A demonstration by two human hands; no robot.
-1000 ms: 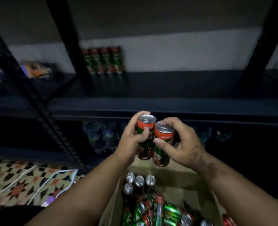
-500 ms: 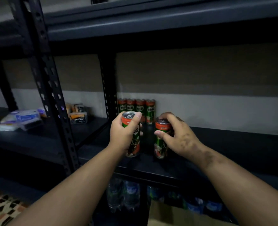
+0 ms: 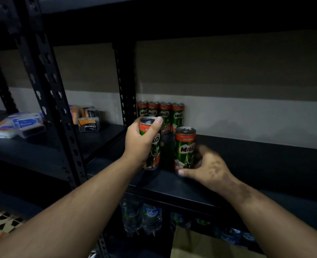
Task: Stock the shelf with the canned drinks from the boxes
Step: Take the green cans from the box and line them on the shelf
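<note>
My left hand (image 3: 141,144) grips a green and red Milo can (image 3: 151,157) near its top, its base at the black shelf (image 3: 256,164). A second Milo can (image 3: 184,149) stands upright on the shelf to its right. My right hand (image 3: 207,166) holds this can low down, thumb at its base and fingers behind it. A row of several Milo cans (image 3: 160,113) stands at the back of the shelf against the wall. A corner of the cardboard box (image 3: 200,244) shows at the bottom.
A black perforated upright (image 3: 49,94) divides the shelving. On the left shelf lie a Charcoal pack (image 3: 88,124) and white and blue packets (image 3: 18,125). Water bottles (image 3: 144,218) stand on the shelf below. The shelf board stretches bare to the right of the cans.
Both hands carried the two cans up from above the box to the shelf. The right hand slid from the can's top to its base as the can came to stand on the shelf.
</note>
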